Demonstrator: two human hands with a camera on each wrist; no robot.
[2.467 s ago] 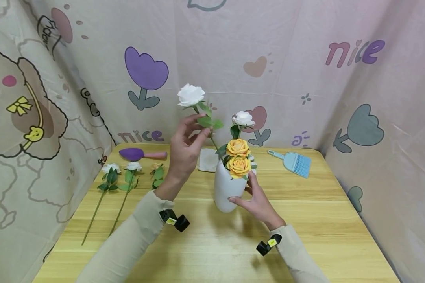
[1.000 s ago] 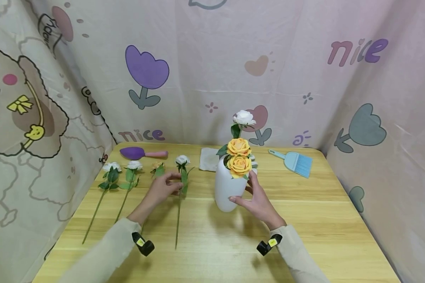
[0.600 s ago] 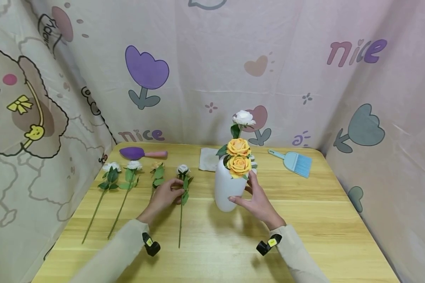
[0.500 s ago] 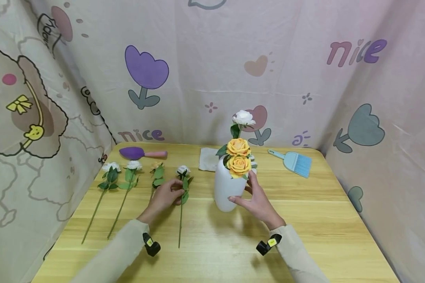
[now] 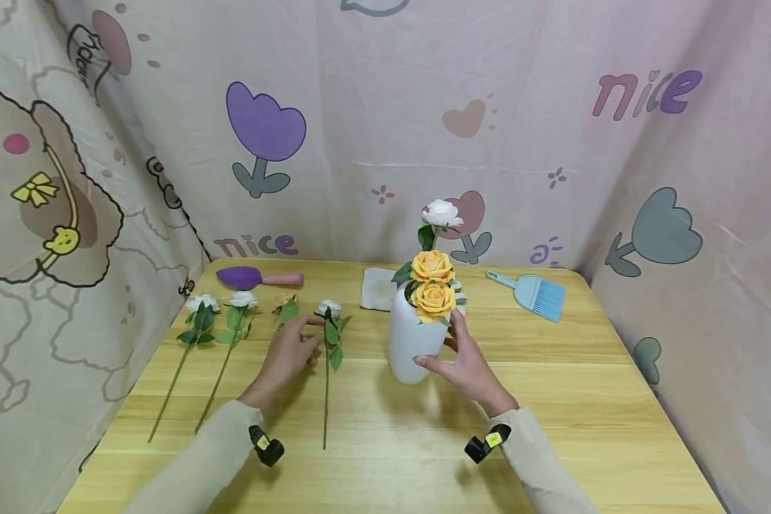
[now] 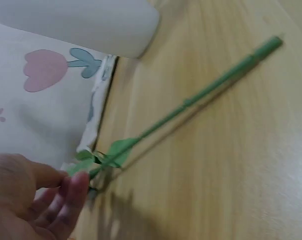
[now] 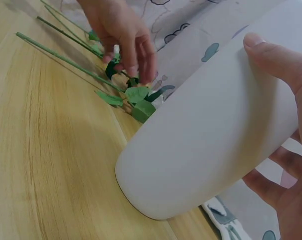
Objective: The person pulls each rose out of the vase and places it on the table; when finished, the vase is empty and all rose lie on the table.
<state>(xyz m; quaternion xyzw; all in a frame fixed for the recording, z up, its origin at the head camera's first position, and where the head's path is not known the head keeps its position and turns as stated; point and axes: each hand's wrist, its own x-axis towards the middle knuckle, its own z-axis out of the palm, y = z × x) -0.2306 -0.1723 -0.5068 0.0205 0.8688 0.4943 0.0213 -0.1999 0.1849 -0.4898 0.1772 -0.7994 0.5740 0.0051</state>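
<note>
Left of frame centre, the left hand [image 5: 287, 351] hangs, fingers parted, beside a rose [image 5: 331, 331]; a nudge could roll it. At centre, the right hand [image 5: 464, 364] curls round the vase [image 5: 411, 346]; slackening might tip it.

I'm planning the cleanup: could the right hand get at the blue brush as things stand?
Probably not yet: the right hand holds the white vase, though nothing visible stands between that hand and the blue brush.

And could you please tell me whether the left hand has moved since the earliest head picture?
Yes: the left hand has moved down and leftward, farther from the white cloth in the head view.
</note>
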